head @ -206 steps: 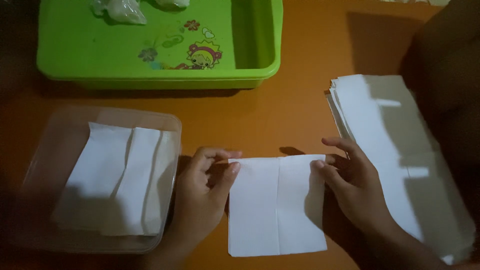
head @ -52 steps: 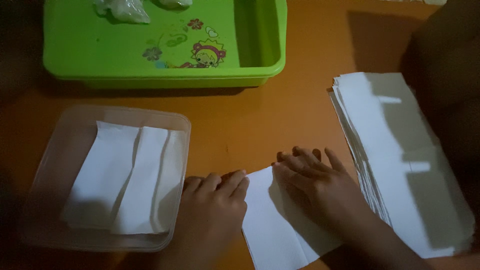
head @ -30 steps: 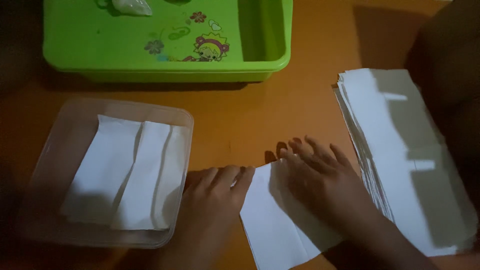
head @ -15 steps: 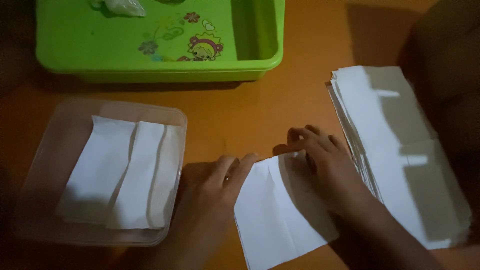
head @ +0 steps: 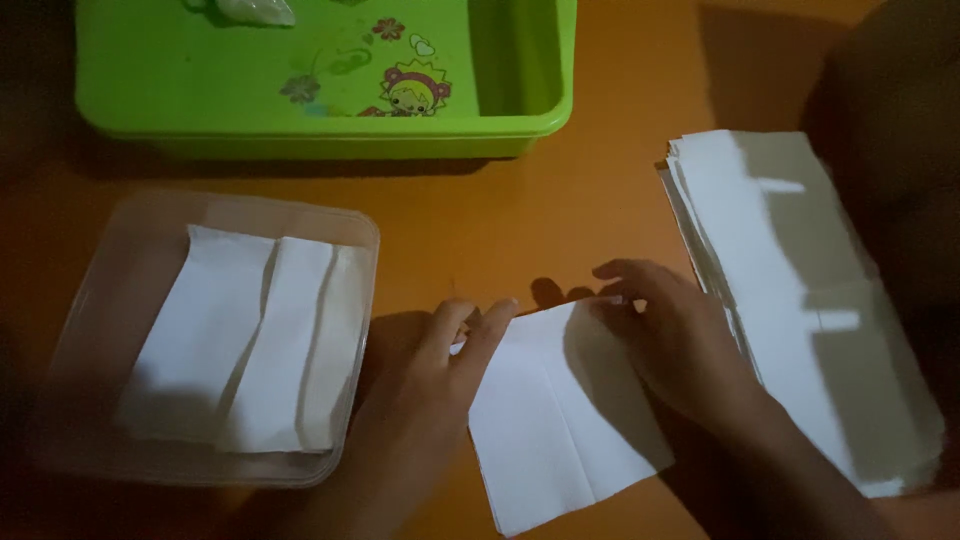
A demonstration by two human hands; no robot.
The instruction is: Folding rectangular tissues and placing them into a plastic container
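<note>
While both hands are down on the orange table (head: 560, 215), the step in hand looks like folding one white paper sheet (head: 560, 430), which lies flat between them and already shows a crease down its middle. Left hand (head: 430, 385) rests loose with fingers stretched onto the sheet's left top corner, not gripping anything. Right hand (head: 675, 345) lies flat over the sheet's right top corner, fingertips pinning the edge, nothing clenched. My guess is the next move calls for lining up the edges and pressing the crease evenly so it doesn't go crooked.

Containers, same head view: a clear plastic tub (head: 100, 300) just left of the left hand holds folded white papers (head: 250, 345). A green plastic tray (head: 540, 60) sits beyond both hands, with something pale and crumpled in its far corner, can't tell what. Just right of the right hand is a stack of unfolded sheets (head: 790, 290).
</note>
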